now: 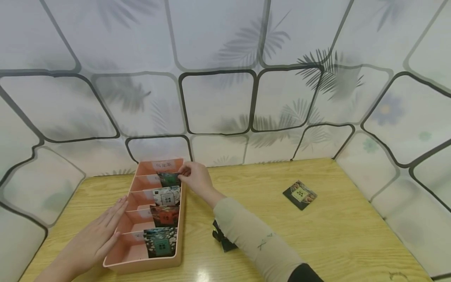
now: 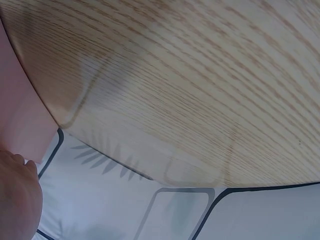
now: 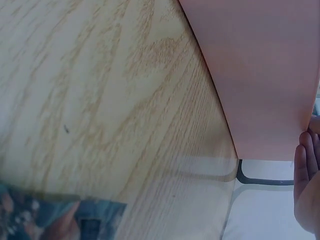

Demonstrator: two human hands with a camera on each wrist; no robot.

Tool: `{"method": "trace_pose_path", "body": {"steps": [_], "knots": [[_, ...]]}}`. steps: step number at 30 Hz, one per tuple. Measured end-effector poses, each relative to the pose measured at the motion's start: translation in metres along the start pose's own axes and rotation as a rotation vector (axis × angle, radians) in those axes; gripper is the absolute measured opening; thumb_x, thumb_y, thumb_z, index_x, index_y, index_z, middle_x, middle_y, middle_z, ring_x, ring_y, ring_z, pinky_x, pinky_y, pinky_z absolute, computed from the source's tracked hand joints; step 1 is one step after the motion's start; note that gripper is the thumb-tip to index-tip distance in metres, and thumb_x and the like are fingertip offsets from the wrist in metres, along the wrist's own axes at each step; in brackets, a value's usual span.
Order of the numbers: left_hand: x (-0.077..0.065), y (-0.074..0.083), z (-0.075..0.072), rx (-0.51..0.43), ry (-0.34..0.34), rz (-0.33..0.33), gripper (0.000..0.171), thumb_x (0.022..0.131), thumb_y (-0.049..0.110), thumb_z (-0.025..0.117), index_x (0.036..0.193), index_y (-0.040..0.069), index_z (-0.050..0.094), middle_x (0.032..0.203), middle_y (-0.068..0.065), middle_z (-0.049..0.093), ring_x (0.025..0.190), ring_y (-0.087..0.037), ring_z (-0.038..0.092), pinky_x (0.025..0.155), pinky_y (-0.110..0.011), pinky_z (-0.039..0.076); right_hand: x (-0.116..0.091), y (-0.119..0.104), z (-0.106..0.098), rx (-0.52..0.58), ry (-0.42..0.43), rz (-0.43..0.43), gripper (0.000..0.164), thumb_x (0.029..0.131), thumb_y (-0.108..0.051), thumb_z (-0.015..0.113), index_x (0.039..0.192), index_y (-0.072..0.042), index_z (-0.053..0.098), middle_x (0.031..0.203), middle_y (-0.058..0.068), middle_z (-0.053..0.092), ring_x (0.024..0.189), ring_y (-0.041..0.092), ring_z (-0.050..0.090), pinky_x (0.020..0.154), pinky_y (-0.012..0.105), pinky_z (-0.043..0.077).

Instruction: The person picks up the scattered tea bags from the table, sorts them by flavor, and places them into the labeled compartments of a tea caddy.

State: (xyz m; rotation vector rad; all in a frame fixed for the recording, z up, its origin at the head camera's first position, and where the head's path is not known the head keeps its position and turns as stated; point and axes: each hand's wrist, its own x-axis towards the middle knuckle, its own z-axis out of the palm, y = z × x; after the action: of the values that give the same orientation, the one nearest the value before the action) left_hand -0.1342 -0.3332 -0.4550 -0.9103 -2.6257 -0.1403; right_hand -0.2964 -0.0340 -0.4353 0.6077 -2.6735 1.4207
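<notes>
A pink divided box (image 1: 179, 250) stands on the table, its compartments running front to back. My right hand (image 1: 197, 178) is over the box's far right rim and pinches the right edge of a dark green tea sachet (image 1: 169, 179) standing in the second compartment from the back. Nearer compartments hold a grey-white sachet (image 1: 166, 197), a red one (image 1: 165, 216) and a teal patterned one (image 1: 160, 243). My left hand (image 1: 93, 235) lies with straight fingers along the box's left wall. The right wrist view catches my curled right fingers (image 3: 307, 155) at the box's outer side.
One dark sachet with a yellow label (image 1: 300, 194) lies flat on the table (image 1: 334, 243) to the right. Another dark sachet (image 1: 227, 244) is partly covered by my right sleeve (image 1: 260, 243). A patterned curtain (image 1: 218, 102) hangs behind the table.
</notes>
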Motion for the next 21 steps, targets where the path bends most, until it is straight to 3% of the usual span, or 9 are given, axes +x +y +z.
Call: {"method": "trace_pose_path", "body": {"steps": [11,21], "knots": [[0.0,-0.001,0.001,0.002,-0.011,0.003,0.079,0.103,0.02,0.066,0.167,-0.001,0.025,0.179,-0.006,0.016,0.163,0.002,-0.007,0.128,-0.008,-0.006,0.002,-0.002,-0.009,0.045,0.005,0.027,0.004,0.098,-0.009,0.077,0.101,-0.007,0.077,0.1,0.008,0.078,0.09,0.016,0.072,0.078,0.02,0.059],[-0.001,-0.001,0.0,-0.004,-0.012,-0.008,0.078,0.103,0.02,0.065,0.167,-0.001,0.026,0.179,-0.007,0.018,0.163,0.003,-0.007,0.127,-0.007,-0.006,0.005,0.005,-0.03,0.015,0.023,-0.001,0.007,0.099,-0.013,0.076,0.103,-0.007,0.078,0.102,0.009,0.079,0.094,0.022,0.075,0.083,0.027,0.061]]}}
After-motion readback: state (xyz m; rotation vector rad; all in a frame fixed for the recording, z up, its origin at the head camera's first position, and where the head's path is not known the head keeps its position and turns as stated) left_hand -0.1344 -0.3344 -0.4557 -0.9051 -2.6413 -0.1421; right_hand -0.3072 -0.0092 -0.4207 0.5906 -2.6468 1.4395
